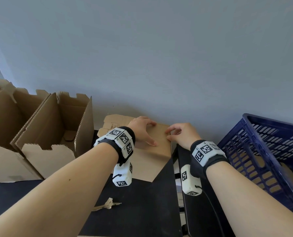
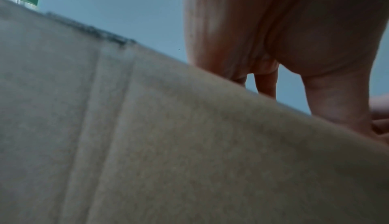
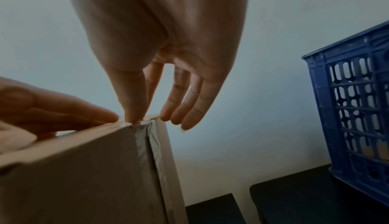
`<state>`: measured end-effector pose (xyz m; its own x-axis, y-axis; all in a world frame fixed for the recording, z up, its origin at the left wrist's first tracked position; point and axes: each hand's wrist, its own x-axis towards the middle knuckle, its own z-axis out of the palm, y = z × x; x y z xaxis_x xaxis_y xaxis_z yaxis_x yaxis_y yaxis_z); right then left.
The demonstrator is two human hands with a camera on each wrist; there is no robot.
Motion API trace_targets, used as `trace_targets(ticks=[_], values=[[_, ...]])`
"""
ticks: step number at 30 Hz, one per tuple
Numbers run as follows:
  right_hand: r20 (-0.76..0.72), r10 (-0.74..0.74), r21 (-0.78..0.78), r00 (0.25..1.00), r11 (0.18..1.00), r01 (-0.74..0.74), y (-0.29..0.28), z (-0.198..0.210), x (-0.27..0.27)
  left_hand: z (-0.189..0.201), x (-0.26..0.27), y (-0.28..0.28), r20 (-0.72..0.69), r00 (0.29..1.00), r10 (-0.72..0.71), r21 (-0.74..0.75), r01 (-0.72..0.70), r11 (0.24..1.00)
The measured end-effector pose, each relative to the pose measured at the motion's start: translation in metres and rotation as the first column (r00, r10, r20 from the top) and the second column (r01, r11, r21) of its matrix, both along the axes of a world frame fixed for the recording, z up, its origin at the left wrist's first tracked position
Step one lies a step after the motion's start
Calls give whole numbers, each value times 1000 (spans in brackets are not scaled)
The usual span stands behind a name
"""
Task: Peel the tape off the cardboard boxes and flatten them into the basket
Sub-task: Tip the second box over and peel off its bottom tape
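A closed brown cardboard box (image 1: 152, 151) stands on the black table, close to the wall. My left hand (image 1: 142, 130) lies on its top with the fingers spread flat and presses down; the left wrist view shows the palm (image 2: 273, 44) above the box's side (image 2: 147, 144). My right hand (image 1: 178, 134) is at the box's upper right edge. There its thumb and forefinger (image 3: 134, 117) pinch the top end of a grey tape strip (image 3: 145, 144) that runs down the side seam of the box (image 3: 73, 177). The other right fingers hang loose.
A blue plastic basket (image 1: 262, 151) stands at the right, tilted, with cardboard inside; its wall (image 3: 353, 111) is near my right hand. Open cardboard boxes (image 1: 56, 130) fill the left. A crumpled tape scrap (image 1: 108, 205) lies on the table (image 1: 142, 211). A flattened piece (image 1: 111, 124) leans behind the box.
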<state>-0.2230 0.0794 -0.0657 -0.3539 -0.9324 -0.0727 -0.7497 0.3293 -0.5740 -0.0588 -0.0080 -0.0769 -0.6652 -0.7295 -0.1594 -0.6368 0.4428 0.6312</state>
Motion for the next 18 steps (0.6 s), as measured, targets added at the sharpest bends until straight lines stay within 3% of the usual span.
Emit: trace_targets(ticks=[18], values=[[-90,108,-97,990,988,-117,-1,-15,-1,-2,-3,-1,25,1000,5,-28,-5,1000]])
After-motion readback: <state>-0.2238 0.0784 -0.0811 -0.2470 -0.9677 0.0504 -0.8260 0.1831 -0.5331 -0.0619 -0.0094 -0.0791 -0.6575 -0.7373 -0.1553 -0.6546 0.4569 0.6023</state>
